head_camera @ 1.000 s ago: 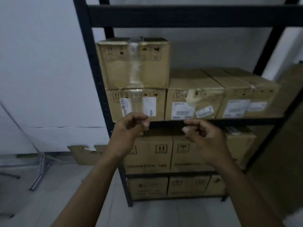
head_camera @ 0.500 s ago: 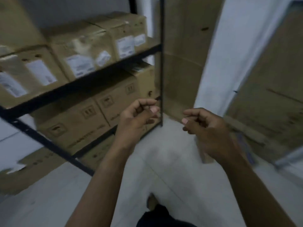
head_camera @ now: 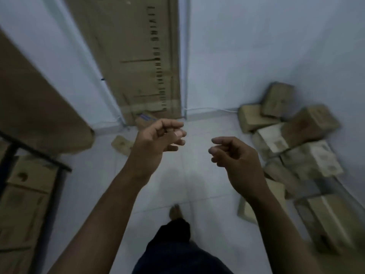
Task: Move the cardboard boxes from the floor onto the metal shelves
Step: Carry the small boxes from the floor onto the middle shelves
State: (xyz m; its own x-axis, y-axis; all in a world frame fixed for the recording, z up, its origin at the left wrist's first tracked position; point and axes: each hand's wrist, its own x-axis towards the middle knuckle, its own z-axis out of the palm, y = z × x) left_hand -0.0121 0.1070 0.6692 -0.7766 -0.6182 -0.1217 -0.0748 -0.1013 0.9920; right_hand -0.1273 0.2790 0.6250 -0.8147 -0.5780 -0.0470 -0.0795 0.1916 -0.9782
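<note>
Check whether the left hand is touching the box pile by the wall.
Apart. The head view shows the left hand raised and empty, with bare floor tile and the right hand between it and the box pile.

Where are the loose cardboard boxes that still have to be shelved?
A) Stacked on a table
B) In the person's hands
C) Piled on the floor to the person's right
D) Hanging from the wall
C: the pile of boxes lies on the floor at the right, and the left hand and right hand hold nothing.
</note>
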